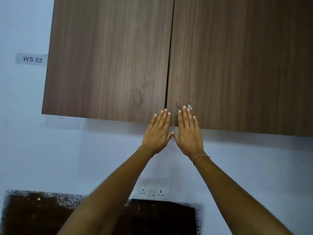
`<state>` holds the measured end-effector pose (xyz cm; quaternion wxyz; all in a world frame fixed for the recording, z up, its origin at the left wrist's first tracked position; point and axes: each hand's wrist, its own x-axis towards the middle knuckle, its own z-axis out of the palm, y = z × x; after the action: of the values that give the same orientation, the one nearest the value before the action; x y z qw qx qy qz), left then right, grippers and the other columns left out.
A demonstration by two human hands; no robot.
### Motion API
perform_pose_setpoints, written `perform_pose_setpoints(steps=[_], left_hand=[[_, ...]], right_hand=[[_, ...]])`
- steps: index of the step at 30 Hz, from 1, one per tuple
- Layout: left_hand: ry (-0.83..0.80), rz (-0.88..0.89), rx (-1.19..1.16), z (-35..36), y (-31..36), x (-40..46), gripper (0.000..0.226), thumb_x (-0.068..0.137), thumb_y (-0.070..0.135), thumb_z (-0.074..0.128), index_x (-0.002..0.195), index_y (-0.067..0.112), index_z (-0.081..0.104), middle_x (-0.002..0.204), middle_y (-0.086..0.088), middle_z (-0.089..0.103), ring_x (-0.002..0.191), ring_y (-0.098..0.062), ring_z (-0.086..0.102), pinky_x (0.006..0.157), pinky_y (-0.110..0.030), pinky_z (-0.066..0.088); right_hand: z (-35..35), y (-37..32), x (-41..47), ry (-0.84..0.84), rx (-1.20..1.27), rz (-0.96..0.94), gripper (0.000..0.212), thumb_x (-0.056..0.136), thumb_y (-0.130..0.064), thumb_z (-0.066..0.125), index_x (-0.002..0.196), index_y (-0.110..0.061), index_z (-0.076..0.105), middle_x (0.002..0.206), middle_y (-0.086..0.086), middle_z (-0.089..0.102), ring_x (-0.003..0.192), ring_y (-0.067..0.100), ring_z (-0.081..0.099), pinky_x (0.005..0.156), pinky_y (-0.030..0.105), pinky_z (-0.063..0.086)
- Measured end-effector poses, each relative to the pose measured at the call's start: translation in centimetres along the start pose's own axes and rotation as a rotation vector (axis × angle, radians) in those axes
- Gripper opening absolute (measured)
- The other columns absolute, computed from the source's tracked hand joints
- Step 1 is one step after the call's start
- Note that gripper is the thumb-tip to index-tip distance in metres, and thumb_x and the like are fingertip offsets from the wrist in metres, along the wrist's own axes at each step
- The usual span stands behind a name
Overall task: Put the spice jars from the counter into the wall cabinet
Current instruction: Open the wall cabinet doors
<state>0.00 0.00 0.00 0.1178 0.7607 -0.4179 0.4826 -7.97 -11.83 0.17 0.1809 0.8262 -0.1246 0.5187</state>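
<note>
"WS 02" on wall label (31,59)

Wall sign (32,59): grey, reads "WS 02", just left of the brown doors.
Switch plate (153,187): white, with sockets and switches, on the pale wall.
Paper sheet (61,122): pale, stuck on the wall.

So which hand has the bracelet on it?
The right hand: a thin thread bracelet circles its wrist. The left hand has a bare wrist. Both lie flat on the cabinet doors.
</note>
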Motion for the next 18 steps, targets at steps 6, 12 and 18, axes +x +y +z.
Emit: perform_pose_setpoints(steps=[6,12,18], left_hand=[[-0.082,0.060,-0.059,1.4,-0.8,0.7,0.065,0.100,0.040,0.018,0.145,0.004,-0.014,0.156,-0.017,-0.016,0.144,-0.025,-0.017,0.114,-0.033,-0.016],[-0.091,0.131,-0.061,1.7,-2.0,0.8,0.067,0.100,0.035,0.024,0.144,0.002,-0.014,0.154,-0.016,-0.019,0.142,-0.025,-0.021,0.113,-0.031,-0.018],[-0.094,0.148,-0.021,1.7,-2.2,0.7,0.067,0.100,0.037,0.024,0.146,0.002,-0.011,0.156,-0.017,-0.015,0.145,-0.027,-0.016,0.115,-0.033,-0.014]], right_hand=[[1.4,-0.4,1.7,-0.031,-0.078,-0.077,0.083,0.093,-0.037,0.047,0.140,-0.010,-0.015,0.151,0.011,-0.017,0.138,0.025,-0.018,0.113,0.039,-0.005],[1.9,-1.0,3.2,-0.087,-0.065,-0.118,0.085,0.093,-0.025,0.049,0.138,-0.015,-0.021,0.151,0.008,-0.021,0.138,0.025,-0.021,0.114,0.042,-0.006],[1.0,-0.8,4.4,-0.090,-0.123,-0.201,0.079,0.094,-0.010,0.046,0.140,-0.012,-0.018,0.150,0.010,-0.022,0.144,0.030,-0.009,0.115,0.048,0.000]])
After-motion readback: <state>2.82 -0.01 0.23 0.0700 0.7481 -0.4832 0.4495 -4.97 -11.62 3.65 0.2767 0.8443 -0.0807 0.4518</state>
